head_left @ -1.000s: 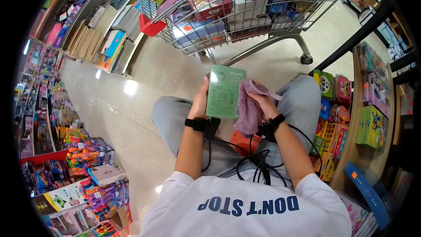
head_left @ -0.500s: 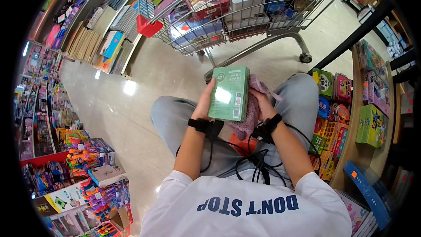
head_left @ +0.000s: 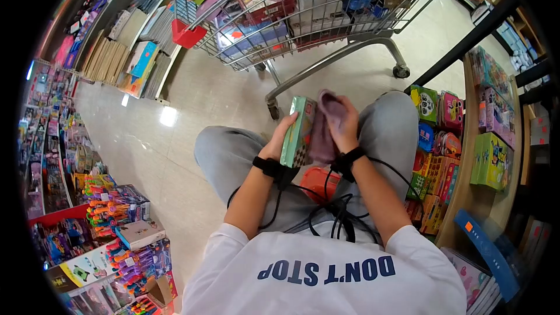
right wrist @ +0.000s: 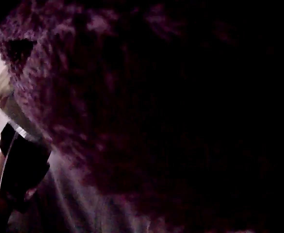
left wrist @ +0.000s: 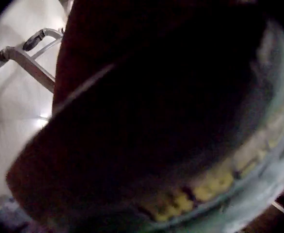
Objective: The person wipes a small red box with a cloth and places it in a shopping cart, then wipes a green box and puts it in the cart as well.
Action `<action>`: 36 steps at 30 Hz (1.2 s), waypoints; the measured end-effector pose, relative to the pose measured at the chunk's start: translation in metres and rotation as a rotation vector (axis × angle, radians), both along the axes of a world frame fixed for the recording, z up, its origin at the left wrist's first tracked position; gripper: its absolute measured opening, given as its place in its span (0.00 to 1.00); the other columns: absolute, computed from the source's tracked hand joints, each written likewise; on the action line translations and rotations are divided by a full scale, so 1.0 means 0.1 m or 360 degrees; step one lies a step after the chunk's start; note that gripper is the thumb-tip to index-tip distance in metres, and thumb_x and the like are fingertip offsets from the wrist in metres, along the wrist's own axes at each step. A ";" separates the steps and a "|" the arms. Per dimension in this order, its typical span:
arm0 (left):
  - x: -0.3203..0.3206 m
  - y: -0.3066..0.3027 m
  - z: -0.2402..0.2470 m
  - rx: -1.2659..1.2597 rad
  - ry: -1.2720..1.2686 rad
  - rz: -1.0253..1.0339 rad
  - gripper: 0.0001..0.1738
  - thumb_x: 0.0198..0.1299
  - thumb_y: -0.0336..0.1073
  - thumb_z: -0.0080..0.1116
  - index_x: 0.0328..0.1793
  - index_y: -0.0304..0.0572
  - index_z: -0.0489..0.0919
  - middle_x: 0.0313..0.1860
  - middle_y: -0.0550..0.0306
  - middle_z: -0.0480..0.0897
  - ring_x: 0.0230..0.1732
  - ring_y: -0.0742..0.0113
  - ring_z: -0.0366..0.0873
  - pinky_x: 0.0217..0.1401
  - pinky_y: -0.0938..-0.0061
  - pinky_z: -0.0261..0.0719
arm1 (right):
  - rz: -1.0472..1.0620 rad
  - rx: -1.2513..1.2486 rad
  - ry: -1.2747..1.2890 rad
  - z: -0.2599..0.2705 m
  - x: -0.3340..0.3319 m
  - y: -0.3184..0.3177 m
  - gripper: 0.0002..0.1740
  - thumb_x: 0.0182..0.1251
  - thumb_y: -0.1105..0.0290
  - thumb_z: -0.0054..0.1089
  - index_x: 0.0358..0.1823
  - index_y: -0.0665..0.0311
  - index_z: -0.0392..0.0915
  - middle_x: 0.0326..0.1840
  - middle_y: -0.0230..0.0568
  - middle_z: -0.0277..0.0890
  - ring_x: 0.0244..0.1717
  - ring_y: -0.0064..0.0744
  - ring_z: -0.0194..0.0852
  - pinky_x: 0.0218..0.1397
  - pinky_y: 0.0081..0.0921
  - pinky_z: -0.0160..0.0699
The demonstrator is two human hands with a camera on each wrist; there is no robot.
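My left hand [head_left: 279,140] grips a green box [head_left: 296,134] by its left side, fingers toward the back. The box stands tilted on edge, with a picture and checkered pattern on the side facing right. A fuzzy purple cloth [head_left: 322,140] hangs in my right hand [head_left: 346,123], close beside that patterned side. In the left wrist view, the box's green edge with a yellow lettered strip [left wrist: 214,187] curves below a dark area. The cloth [right wrist: 64,111] fills most of the dark right wrist view.
A loaded wire shopping cart [head_left: 262,29] stands just ahead. An orange-red object [head_left: 319,182] sits between my legs, with black cables [head_left: 332,210] nearby. A shelf of colorful boxes [head_left: 434,157] is at the right; pen displays [head_left: 116,216] are at the left.
The green box has turned from its labelled face up to on edge, its patterned side now toward the cloth. The cloth has come from beneath the box to its right side.
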State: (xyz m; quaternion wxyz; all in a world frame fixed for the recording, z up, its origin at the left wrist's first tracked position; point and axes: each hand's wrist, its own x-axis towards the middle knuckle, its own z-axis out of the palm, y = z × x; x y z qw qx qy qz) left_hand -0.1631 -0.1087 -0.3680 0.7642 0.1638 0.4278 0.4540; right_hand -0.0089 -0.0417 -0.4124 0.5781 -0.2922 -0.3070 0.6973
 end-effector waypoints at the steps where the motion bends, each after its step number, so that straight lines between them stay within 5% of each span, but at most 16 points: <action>1: 0.01 -0.02 -0.02 0.0021 -0.0024 0.0009 0.31 0.60 0.60 0.49 0.56 0.43 0.74 0.44 0.55 0.78 0.39 0.66 0.76 0.42 0.74 0.75 | -0.0204 0.0269 -0.0531 0.01 0.05 0.05 0.09 0.58 0.80 0.56 0.41 0.69 0.74 0.36 0.36 0.78 0.38 0.22 0.75 0.44 0.21 0.73; 2: 0.04 -0.04 -0.06 0.0044 -0.0050 0.0019 0.30 0.60 0.60 0.49 0.56 0.43 0.74 0.44 0.55 0.78 0.40 0.65 0.76 0.42 0.73 0.75 | -0.0407 0.0539 -0.1065 0.02 0.08 0.07 0.08 0.58 0.81 0.56 0.40 0.69 0.74 0.35 0.35 0.78 0.37 0.22 0.75 0.43 0.21 0.74; 7: 0.17 0.04 -0.04 0.0255 -0.0337 0.0525 0.33 0.61 0.61 0.46 0.59 0.40 0.72 0.47 0.54 0.78 0.46 0.61 0.76 0.50 0.69 0.75 | -0.0037 0.0608 -0.0933 -0.08 0.00 -0.13 0.17 0.52 0.78 0.63 0.46 0.70 0.75 0.37 0.45 0.80 0.38 0.30 0.78 0.44 0.24 0.74; 11: -0.06 0.06 -0.18 0.0386 -0.0584 0.0430 0.40 0.62 0.65 0.38 0.64 0.35 0.67 0.58 0.46 0.75 0.56 0.53 0.74 0.61 0.64 0.71 | 0.0370 0.0839 -0.0894 -0.03 -0.07 -0.28 0.18 0.50 0.74 0.68 0.44 0.71 0.76 0.38 0.48 0.80 0.39 0.34 0.81 0.45 0.24 0.75; 14: -0.07 0.07 -0.13 0.0479 -0.0553 0.0526 0.42 0.62 0.66 0.37 0.66 0.36 0.65 0.59 0.46 0.74 0.58 0.54 0.73 0.63 0.63 0.70 | 0.0306 0.0762 -0.0929 0.15 -0.03 -0.26 0.16 0.51 0.75 0.66 0.43 0.71 0.76 0.37 0.47 0.80 0.39 0.34 0.80 0.44 0.24 0.75; 17: 0.02 0.07 -0.03 0.0451 -0.0473 0.0587 0.43 0.62 0.68 0.35 0.69 0.37 0.63 0.63 0.45 0.71 0.60 0.53 0.70 0.64 0.62 0.68 | -0.0153 0.0771 -0.1020 0.11 -0.03 -0.20 0.12 0.53 0.77 0.62 0.40 0.70 0.76 0.34 0.41 0.80 0.38 0.27 0.79 0.43 0.22 0.74; 19: 0.06 0.04 0.00 0.0445 -0.0584 0.0528 0.43 0.62 0.68 0.35 0.69 0.38 0.63 0.63 0.45 0.70 0.61 0.53 0.70 0.64 0.61 0.68 | 0.0003 0.0510 -0.1098 0.12 0.04 -0.12 0.18 0.55 0.78 0.64 0.48 0.70 0.73 0.40 0.41 0.78 0.44 0.29 0.77 0.50 0.23 0.73; 24: 0.07 0.08 0.02 0.0405 -0.0701 0.0533 0.42 0.62 0.67 0.34 0.69 0.39 0.63 0.64 0.45 0.70 0.60 0.50 0.70 0.64 0.58 0.68 | 0.0286 0.0274 -0.0554 -0.16 0.10 0.03 0.20 0.61 0.73 0.61 0.55 0.66 0.72 0.47 0.38 0.75 0.49 0.27 0.74 0.52 0.22 0.73; 27: 0.03 0.10 -0.01 0.0394 -0.0624 0.0537 0.42 0.63 0.66 0.34 0.70 0.39 0.62 0.64 0.44 0.70 0.60 0.49 0.71 0.63 0.57 0.69 | 0.0434 -0.0475 -0.0305 0.16 0.11 -0.03 0.20 0.64 0.69 0.58 0.57 0.64 0.69 0.49 0.36 0.75 0.48 0.28 0.74 0.51 0.24 0.74; 36: -0.12 0.14 0.10 0.0278 -0.0094 0.0361 0.38 0.66 0.63 0.36 0.66 0.36 0.66 0.60 0.43 0.73 0.56 0.54 0.75 0.58 0.61 0.74 | 0.0463 -0.0667 -0.0100 0.27 0.14 -0.04 0.20 0.65 0.66 0.58 0.56 0.65 0.70 0.49 0.37 0.74 0.46 0.29 0.75 0.50 0.27 0.76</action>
